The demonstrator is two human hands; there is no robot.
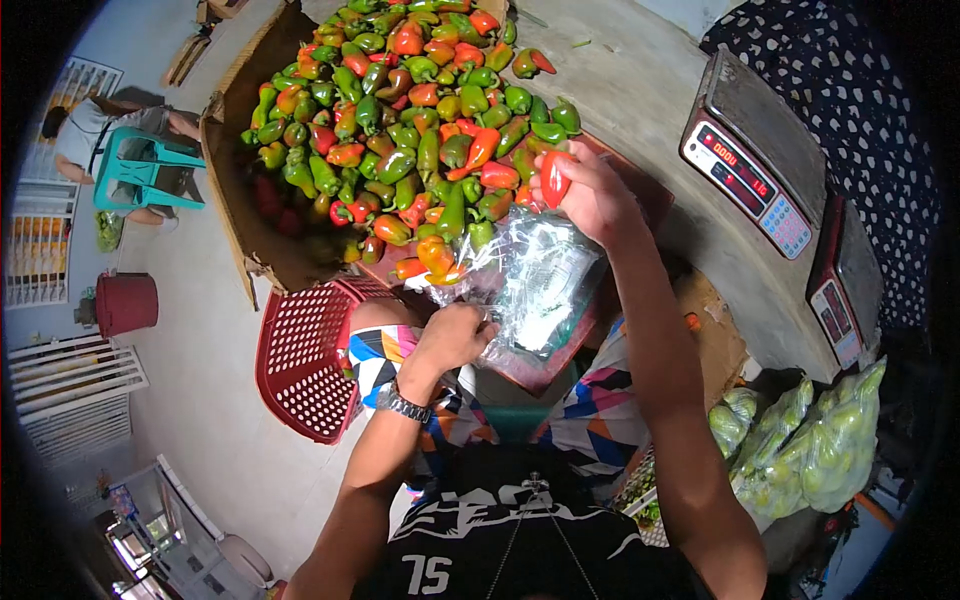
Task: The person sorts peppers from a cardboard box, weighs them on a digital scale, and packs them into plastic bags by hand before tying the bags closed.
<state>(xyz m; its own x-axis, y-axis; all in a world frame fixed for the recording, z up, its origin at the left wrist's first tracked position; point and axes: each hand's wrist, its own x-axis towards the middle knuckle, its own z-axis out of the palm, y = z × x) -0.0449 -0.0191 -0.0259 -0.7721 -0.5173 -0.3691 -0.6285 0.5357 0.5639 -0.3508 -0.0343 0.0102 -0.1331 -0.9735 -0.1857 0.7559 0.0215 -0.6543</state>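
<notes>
My right hand [600, 200] grips a red bell pepper [555, 180] between thumb and fingers, above the near right side of a big heap of peppers [400, 140]. Lower down, my left hand [457, 335], a watch on its wrist, has its fingers curled on the edge of a clear plastic bag [470, 292]. An orange pepper [436, 256] lies at that bag, just beyond the hand. A stack of shiny clear plastic bags [545, 285] rests to the right of my left hand, below the right one. Red, green and mixed peppers make up the heap.
A cardboard sheet [228, 190] walls the heap's left side. Beside my leg stands a red perforated basket [310, 350]. Two digital scales, one nearer the heap [745, 170], sit at right. Bagged green produce [810, 440] lies lower right. A person [85, 140] sits far left by a teal chair [145, 170].
</notes>
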